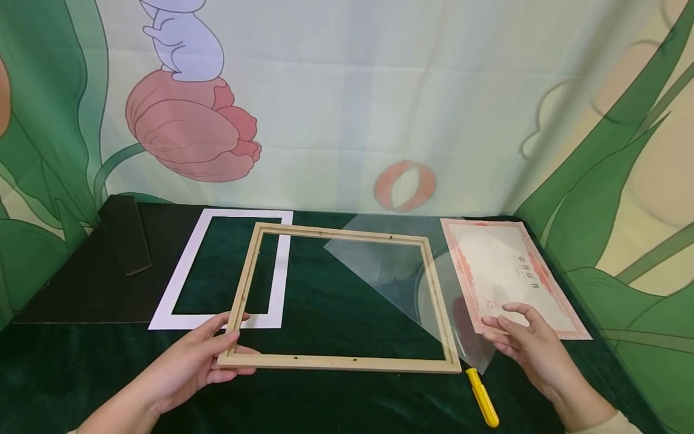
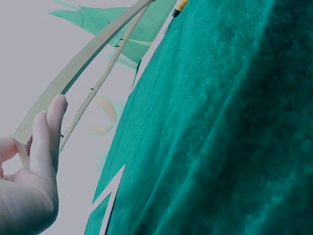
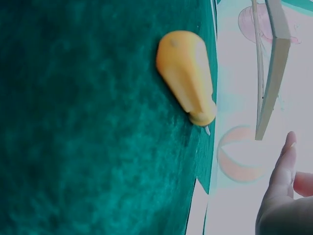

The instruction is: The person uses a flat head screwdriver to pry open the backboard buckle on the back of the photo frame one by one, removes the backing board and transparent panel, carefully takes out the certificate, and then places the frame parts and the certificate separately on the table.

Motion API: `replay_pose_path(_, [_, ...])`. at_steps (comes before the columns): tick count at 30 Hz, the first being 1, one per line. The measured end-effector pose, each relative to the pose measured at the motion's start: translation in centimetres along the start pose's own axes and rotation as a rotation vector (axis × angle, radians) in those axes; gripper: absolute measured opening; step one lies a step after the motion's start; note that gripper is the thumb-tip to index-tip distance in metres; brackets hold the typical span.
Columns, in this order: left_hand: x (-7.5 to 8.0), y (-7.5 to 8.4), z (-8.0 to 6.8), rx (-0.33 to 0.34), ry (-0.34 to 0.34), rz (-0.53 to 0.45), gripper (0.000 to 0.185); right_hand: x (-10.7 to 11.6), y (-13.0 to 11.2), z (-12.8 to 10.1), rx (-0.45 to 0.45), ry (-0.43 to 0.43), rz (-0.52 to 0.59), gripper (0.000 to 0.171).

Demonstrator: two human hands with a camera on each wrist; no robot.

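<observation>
Gripping the near-left corner of the wooden frame [image 1: 341,295], the left hand [image 1: 195,361] has its thumb on top of the rail and fingers curled under; the left-wrist view shows the fingertips [image 2: 55,110] against the rail edge. The frame lies flat on the green cloth [image 1: 336,398], long axis running left-right, near rail just in front of both hands.

The right hand [image 1: 528,346] sits off the frame's near-right corner, fingers loosely bent w/ tips on the near edge of the clear sheet [image 1: 412,283] and the certificate [image 1: 512,274]. Can't tell if it's pinching the sheet or only touching it; the right-wrist view shows the fingers not closed on anything.

So the hands are well apart, one at each near corner; left is on the frame, right is nearer the sheet. The clear sheet lies skewed across the frame's right rail, partly inside the opening. The yellow-handled tool [image 1: 482,398] lies just near-left of the right hand, untouched. White mat [image 1: 187,265] and dark backing board [image 1: 92,271] sit to the far left.
</observation>
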State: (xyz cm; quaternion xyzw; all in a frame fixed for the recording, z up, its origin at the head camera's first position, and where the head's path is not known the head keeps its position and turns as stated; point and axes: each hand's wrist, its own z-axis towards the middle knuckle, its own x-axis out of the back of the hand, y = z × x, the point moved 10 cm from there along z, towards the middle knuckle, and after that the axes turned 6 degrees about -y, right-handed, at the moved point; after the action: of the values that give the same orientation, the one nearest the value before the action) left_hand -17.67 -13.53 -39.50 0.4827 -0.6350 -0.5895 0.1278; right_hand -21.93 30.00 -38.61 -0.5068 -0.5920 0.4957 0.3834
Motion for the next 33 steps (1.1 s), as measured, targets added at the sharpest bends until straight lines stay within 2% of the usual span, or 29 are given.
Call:
replay_pose_path(6, [0.6, 0.3, -1.4, -0.021, 0.021, -0.010, 0.051, -0.1, 0.0, 0.1, 0.022, 0.000, 0.071, 0.034])
replay_pose_path(14, [2.2, 0.0, -3.2, 0.010, 0.092, -0.003, 0.056, 0.0, 0.8, 0.2, 0.008, 0.013, 0.212, 0.035])
replay_pose_path(18, [3.1, 0.3, -4.1, -0.013, 0.118, 0.006, 0.045, -0.5, 0.9, 0.2, 0.009, 0.004, 0.261, 0.034])
replay_pose_path(23, [4.7, 0.6, -5.6, -0.082, 0.138, 0.002, 0.027, -1.1, 1.2, 0.2, -0.012, 0.025, 0.288, 0.038])
replay_pose_path(26, [6.1, 0.7, -6.8, -0.113, 0.200, 0.024, 0.024, -1.5, 1.4, 0.2, -0.023, 0.034, 0.309, 0.040])
replay_pose_path(30, [8.3, 0.8, -8.3, -0.116, 0.333, 0.070, 0.023, -2.2, 1.6, 0.4, -0.048, 0.046, 0.328, 0.052])
replay_pose_path(33, [9.2, 1.1, -9.2, -0.144, 0.373, 0.086, 0.024, -2.7, 1.7, 0.7, -0.064, 0.054, 0.350, 0.064])
